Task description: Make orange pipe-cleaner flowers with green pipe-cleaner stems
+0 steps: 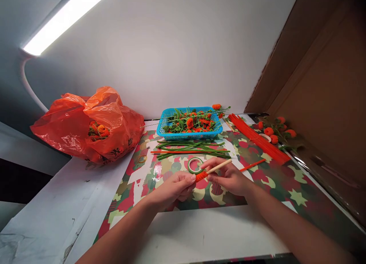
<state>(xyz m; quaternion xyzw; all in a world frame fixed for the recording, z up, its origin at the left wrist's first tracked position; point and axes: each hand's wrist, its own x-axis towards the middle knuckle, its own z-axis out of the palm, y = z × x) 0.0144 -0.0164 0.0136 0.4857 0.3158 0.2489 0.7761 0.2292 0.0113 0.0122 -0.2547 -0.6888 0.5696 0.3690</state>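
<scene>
My left hand [177, 184] pinches an orange pipe cleaner coil [201, 175] wound round the end of a thin wooden stick [220, 166]. My right hand [227, 176] grips that stick, which points up and to the right. Both hands hover just above a patterned red, green and cream mat [265, 180]. A roll of green tape [195, 165] lies on the mat just behind my fingers. A loose orange pipe cleaner [253, 164] lies to the right of my right hand.
A blue basket [189, 135] of orange flowers on green stems stands at the back. Green and orange pipe cleaners [193, 149] lie before it. An orange bundle [259, 138], finished flowers [275, 132], an orange plastic bag [88, 125] and a cardboard wall [323, 96] surround the mat.
</scene>
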